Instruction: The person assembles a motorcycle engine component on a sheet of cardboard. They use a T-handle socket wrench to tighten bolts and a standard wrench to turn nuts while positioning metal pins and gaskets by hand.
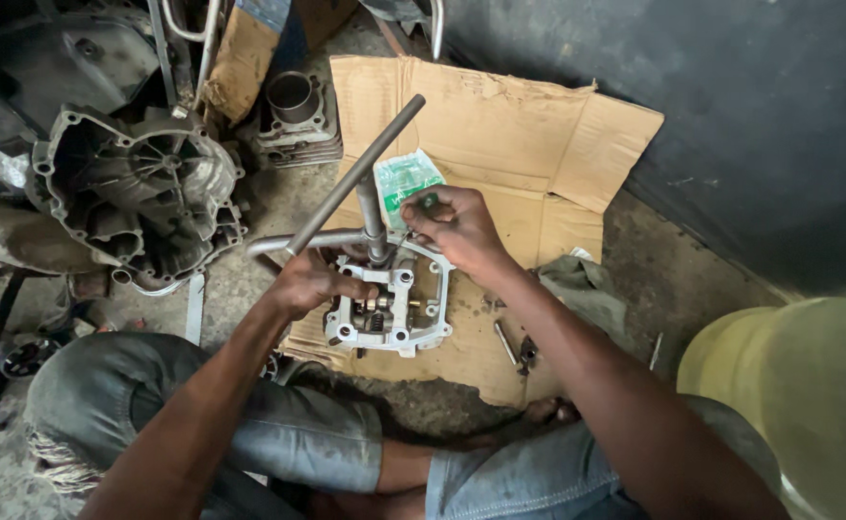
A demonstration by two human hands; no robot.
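Note:
A grey metal engine cylinder head rests on flattened cardboard on the floor. A T-handle socket wrench stands upright in it, its long crossbar slanting up to the right. My left hand steadies the left side of the head, next to the wrench's shaft. My right hand hovers above the head's far right corner, pinching a small dark part between fingers and thumb. A green and white plastic packet lies just behind the wrench.
An open engine crankcase sits at the left, a finned cylinder block behind it. Loose bolts and a small tool lie on the cardboard's near right, beside a grey rag. A dark wall rises at the right.

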